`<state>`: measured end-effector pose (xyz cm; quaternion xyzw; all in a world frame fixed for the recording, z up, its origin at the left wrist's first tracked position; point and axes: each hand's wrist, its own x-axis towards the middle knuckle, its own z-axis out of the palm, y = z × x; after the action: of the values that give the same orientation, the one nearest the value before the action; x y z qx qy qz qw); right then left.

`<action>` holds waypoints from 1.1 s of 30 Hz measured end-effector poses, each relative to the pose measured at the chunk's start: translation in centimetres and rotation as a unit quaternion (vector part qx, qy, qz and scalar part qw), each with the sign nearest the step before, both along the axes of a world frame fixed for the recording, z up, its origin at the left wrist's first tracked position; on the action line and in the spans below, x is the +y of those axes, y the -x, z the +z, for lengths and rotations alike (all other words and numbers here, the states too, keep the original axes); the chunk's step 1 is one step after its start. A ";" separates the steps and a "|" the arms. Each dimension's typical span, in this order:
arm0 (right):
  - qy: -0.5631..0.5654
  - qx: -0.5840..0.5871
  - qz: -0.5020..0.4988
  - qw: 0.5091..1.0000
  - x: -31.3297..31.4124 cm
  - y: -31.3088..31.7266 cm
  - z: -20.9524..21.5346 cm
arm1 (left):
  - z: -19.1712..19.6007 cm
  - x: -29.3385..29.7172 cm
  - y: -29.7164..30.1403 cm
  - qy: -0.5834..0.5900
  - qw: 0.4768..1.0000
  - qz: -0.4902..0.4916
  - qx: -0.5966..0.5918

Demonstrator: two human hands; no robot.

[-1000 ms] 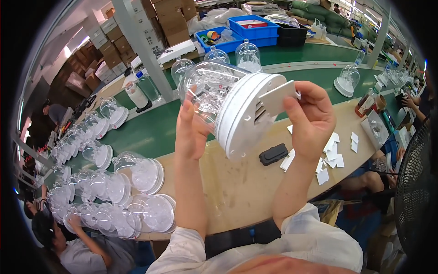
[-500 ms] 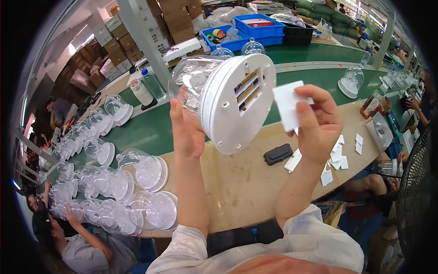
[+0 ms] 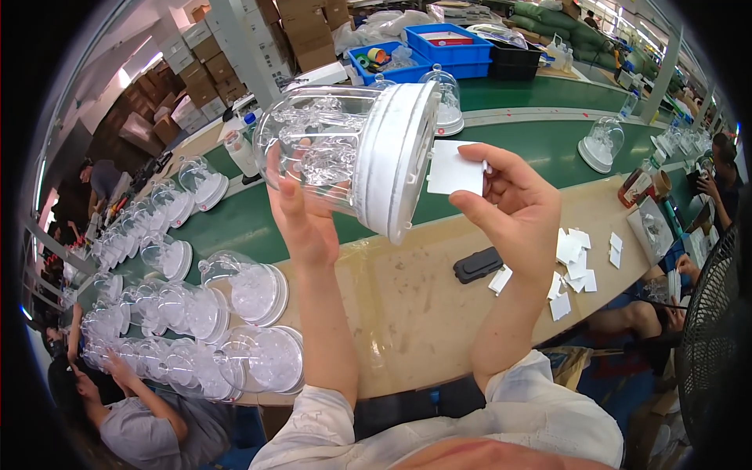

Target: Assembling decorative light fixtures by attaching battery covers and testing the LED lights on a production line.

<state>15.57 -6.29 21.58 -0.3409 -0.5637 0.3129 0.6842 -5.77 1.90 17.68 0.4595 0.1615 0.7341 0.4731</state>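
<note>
My left hand (image 3: 305, 223) holds up a clear dome lamp (image 3: 317, 137), tipped on its side. Inside its dome sit clear figures, and its thick white base (image 3: 392, 157) points right; the underside is seen nearly edge-on. Between the fingers and thumb of my right hand (image 3: 517, 204) is a square white battery cover (image 3: 456, 168) with small tabs. Its left edge is beside the base's underside; whether they touch I cannot tell. More white covers (image 3: 576, 262) lie loose on the brown work surface, near a small black device (image 3: 478, 265).
Many similar dome lamps (image 3: 262, 360) lie in rows at the left, partly on the green conveyor (image 3: 517, 106). Blue bins (image 3: 446, 51) stand beyond it. At the lower left a person in grey (image 3: 149, 427) reaches among the domes. A black fan (image 3: 717, 313) stands at the right edge.
The dome lamp has turned so its underside faces right, hiding the battery compartment. My right hand has moved left and turned, bringing the battery cover close to the base.
</note>
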 end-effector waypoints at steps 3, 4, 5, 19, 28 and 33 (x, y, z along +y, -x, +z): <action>-0.011 -0.005 -0.004 1.000 0.0 -0.1 0.0 | 0.2 0.0 -0.4 -0.020 1.000 0.004 -0.008; -0.011 -0.005 -0.003 1.000 -0.1 0.0 0.0 | 0.3 -0.2 -0.3 -0.028 1.000 0.004 -0.011; -0.014 -0.007 -0.005 1.000 -0.2 0.1 0.0 | 0.3 -0.3 -0.2 -0.028 1.000 0.005 -0.011; 0.000 -0.026 0.006 1.000 -0.7 0.1 0.1 | 0.1 -0.4 -0.2 -0.033 0.999 0.013 -0.002; -0.003 0.002 -0.008 1.000 -0.5 0.1 0.1 | -0.1 -0.2 -0.3 -0.029 0.999 0.023 0.024; -0.005 0.006 -0.004 1.000 -0.6 0.1 0.3 | -0.3 -0.1 -0.1 -0.035 0.999 0.028 0.025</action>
<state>15.43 -6.86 21.85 -0.3382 -0.5593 0.3093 0.6907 -5.66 1.84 17.41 0.4895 0.1600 0.7407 0.4315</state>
